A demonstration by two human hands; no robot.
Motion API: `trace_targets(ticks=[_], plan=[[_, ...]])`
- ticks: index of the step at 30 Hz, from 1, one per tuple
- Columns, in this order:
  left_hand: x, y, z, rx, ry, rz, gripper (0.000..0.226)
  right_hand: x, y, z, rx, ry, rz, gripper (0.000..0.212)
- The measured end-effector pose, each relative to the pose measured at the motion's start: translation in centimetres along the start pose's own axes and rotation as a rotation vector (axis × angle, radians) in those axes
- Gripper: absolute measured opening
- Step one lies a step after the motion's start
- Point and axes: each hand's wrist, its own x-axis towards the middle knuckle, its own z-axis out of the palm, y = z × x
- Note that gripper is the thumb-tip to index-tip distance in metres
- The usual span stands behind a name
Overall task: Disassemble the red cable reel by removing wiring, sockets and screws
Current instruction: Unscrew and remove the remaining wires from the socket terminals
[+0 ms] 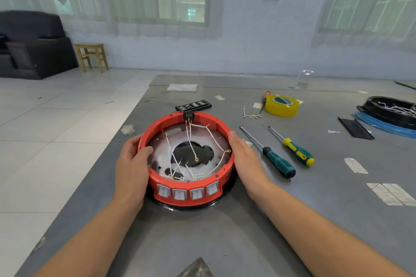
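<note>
Red plastic is what both hands are framing: the cable reel (188,159) is sitting open-topped near the counter (225,243) front edge. The left hand (132,164) is gripping its rim, thumb hooked inside; the right hand (244,159) is lying flat against the outer wall, fingers (234,141) straight. The job looks partway done (steadying or turning, I judge). Inside, white wires (191,141) with ring terminals are trailing loose, and four grey switches (188,192) are lining the near wall. Next probably comes picking up a screwdriver (270,153) lying just right.
</note>
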Motion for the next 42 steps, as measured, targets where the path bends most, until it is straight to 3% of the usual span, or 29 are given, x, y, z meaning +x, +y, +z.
trace_targets(ticks=[6, 9, 11, 15, 17, 21, 25, 27, 31, 38, 42], plan=[[1.4, 1.3, 0.2, -0.038, -0.004, 0.213, 0.040, 0.8, -0.6, 1.1, 0.009, -0.034, -0.066, 0.092], [2.5, 1.4, 0.6, -0.006, 0.037, 0.287, 0.039, 1.2, 0.8, 0.9, -0.043, -0.033, 0.016, 0.115], [2.9, 1.3, 0.9, 0.021, 0.072, 0.329, 0.035, 1.4, 1.6, 0.7, 0.036, -0.099, 0.042, 0.107], [3.1, 0.9, 1.2, 0.026, 0.102, 0.409, 0.030, 2.4, 2.3, -0.2, 0.322, -0.260, 0.048, 0.067], [3.0, 0.8, 1.2, 0.034, 0.111, 0.419, 0.033, 2.5, 2.4, -0.5, 0.424, -0.313, 0.046, 0.063], [2.5, 1.1, 1.5, -0.030, 0.026, 0.240, 0.048, 2.8, 2.5, 0.4, 0.560, -0.251, 0.042, 0.062], [1.1, 0.5, 2.8, -0.375, -0.086, -0.151, 0.107, 3.6, 2.1, 1.4, 0.575, -0.155, -0.005, 0.055], [0.3, 0.1, 3.4, -0.486, -0.149, -0.322, 0.123, 4.1, 1.8, 1.6, 0.591, -0.142, -0.018, 0.052], [-0.7, -0.7, 4.5, -0.437, -0.305, -0.442, 0.083, 4.6, 1.7, 2.0, 0.624, -0.160, -0.043, 0.057], [-0.4, -0.9, 3.9, -0.542, -0.404, -0.496, 0.072, 4.7, 2.4, 2.0, 0.593, -0.241, -0.035, 0.068], [-0.3, -1.1, 3.6, -0.570, -0.406, -0.457, 0.064, 4.3, 2.2, 2.2, 0.336, -0.241, -0.089, 0.070]])
